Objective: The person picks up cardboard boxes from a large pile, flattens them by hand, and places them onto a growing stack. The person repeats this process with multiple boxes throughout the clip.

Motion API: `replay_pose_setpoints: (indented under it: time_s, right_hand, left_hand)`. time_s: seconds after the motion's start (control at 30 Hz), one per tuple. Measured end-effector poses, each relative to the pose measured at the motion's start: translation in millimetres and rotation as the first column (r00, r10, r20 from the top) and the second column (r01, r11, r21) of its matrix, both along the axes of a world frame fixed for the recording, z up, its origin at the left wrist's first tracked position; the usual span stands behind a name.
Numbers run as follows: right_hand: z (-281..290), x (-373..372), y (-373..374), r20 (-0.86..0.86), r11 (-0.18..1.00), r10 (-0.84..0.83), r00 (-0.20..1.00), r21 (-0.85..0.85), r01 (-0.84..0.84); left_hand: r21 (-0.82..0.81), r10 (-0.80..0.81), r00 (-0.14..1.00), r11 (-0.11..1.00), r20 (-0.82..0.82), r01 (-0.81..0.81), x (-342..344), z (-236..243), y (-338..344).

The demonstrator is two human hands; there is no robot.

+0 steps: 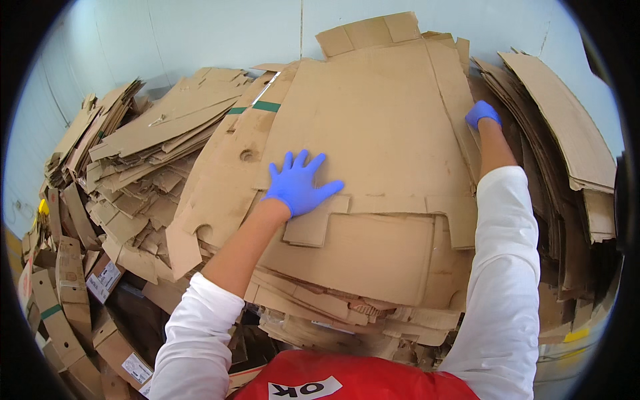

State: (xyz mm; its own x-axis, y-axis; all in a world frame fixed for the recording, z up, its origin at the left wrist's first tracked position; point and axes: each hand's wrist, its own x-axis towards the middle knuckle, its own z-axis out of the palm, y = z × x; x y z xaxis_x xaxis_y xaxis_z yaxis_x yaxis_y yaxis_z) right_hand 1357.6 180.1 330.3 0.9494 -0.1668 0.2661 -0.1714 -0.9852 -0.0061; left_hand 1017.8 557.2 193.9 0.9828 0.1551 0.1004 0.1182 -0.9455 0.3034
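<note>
A large flattened cardboard box (363,127) lies on top of a tall stack of flattened cardboard in front of me. My left hand (300,185), in a blue glove, rests on the lower left part of this sheet, palm down with fingers spread. At the sheet's right edge, my right hand (483,114), also gloved in blue, is closed with its fingers curled over the edge. Its fingertips are partly hidden. Under the top sheet, another flat cardboard piece (353,257) sticks out toward me. A cardboard sheet with green tape (267,107) lies just left of it.
More flattened cardboard (170,127) is piled at the left, with loose folded boxes (117,343) below it. Cardboard sheets (557,113) lean in a stack at the right, close to my right arm. A pale wall (227,33) stands behind the piles.
</note>
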Motion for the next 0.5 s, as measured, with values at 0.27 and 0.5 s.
replay_pose_setpoints:
  time_s: [0.27,0.5]
  right_hand:
    - [18,48,57,0.188,0.788,0.574,0.797,-0.390,-0.476]
    - [15,124,84,0.449,0.813,0.570,0.688,-0.431,-0.393]
  left_hand:
    - [0.043,-0.010,0.991,0.999,0.136,0.004,8,-20,0]
    - [0.018,-0.008,0.985,1.000,0.174,0.005,7,-25,0]
